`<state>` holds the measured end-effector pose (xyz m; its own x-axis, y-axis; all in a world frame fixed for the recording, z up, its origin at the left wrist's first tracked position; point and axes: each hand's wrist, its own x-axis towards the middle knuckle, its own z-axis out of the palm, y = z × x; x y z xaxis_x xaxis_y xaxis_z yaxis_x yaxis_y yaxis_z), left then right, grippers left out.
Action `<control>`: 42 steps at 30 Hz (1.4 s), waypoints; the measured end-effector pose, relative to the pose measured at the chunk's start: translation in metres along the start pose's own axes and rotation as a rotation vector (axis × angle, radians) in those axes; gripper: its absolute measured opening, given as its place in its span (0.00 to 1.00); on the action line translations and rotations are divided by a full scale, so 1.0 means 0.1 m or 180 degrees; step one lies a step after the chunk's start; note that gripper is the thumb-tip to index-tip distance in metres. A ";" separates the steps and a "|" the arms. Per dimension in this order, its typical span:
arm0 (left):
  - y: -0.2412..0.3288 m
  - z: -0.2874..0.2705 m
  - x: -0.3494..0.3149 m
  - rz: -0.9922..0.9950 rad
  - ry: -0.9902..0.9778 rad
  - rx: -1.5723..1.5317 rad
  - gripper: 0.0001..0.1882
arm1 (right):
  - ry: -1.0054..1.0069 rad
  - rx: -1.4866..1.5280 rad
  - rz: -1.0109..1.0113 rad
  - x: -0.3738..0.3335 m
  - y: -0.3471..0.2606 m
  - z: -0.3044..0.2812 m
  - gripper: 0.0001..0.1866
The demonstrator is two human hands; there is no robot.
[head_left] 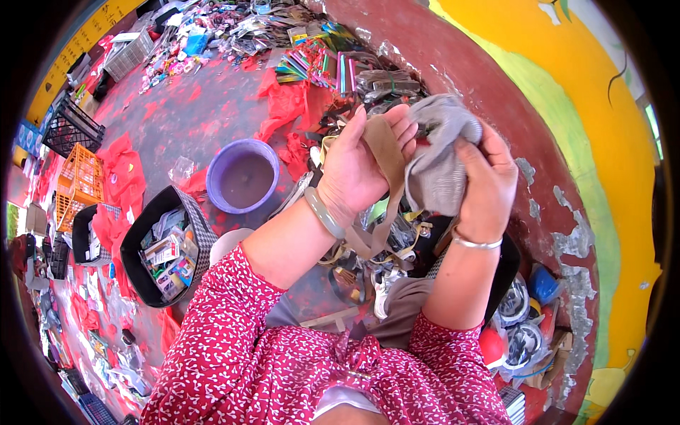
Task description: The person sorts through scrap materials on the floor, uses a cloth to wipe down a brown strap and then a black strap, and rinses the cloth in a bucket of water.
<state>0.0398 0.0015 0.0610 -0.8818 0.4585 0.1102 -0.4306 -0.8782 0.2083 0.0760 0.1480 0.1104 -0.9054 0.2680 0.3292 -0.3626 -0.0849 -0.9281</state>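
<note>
Red paint, peeling in patches, covers the wall (510,106) right of my fingers, with green and yellow farther out; far to their upper left, dark handwriting runs along a yellow strip (85,42). My left hand (358,166) is palm up, fingers loosely curled and thumb apart, a brown strap (387,152) lying across it and hanging below. My right hand (485,173) pinches a ribbed gray cloth (435,173) between thumb and fingers, just beside my left fingertips; whether those touch it, I can't tell. Left of my left fingers, a purple tub (243,177) stands on the floor (170,120). Beyond it, a black bin (142,280) holds packages whose print is too small to read.
</note>
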 end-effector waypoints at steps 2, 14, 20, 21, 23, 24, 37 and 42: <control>0.03 0.03 -0.06 -0.0012 -0.0037 -0.0067 0.31 | -0.0108 -0.1355 -0.0545 -0.08 0.02 0.18 0.16; -0.35 0.03 -0.20 0.0236 0.0225 0.0947 0.23 | 0.0401 -0.2609 -0.1852 -0.18 0.51 0.44 0.13; -0.17 0.05 -0.13 0.0335 0.0126 0.0640 0.26 | -0.0105 -0.1891 -0.1192 -0.15 0.45 0.37 0.09; -0.06 0.04 -0.09 0.0313 0.0284 0.0587 0.28 | -0.0370 -0.1884 -0.1462 -0.23 0.42 0.42 0.10; -0.04 0.08 -0.05 0.0477 0.0409 0.0840 0.28 | -0.0299 -0.1882 -0.1647 -0.31 0.45 0.48 0.09; -0.10 0.06 -0.04 0.0441 0.0295 0.0950 0.29 | -0.0151 -0.2009 -0.1736 -0.28 0.47 0.46 0.09; -0.18 -0.01 -0.10 0.0313 0.0288 0.1061 0.28 | 0.0157 -0.2166 -0.1495 -0.32 0.52 0.44 0.10; -0.43 0.03 -0.23 -0.0230 0.0320 0.1040 0.27 | 0.0560 -0.2573 -0.1075 -0.09 0.52 0.32 0.09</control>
<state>0.0792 0.0291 0.0527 -0.8729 0.4878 -0.0092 -0.4226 -0.7464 0.5141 0.0583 0.1107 0.0645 -0.7075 0.3051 0.6375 -0.2773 0.7098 -0.6475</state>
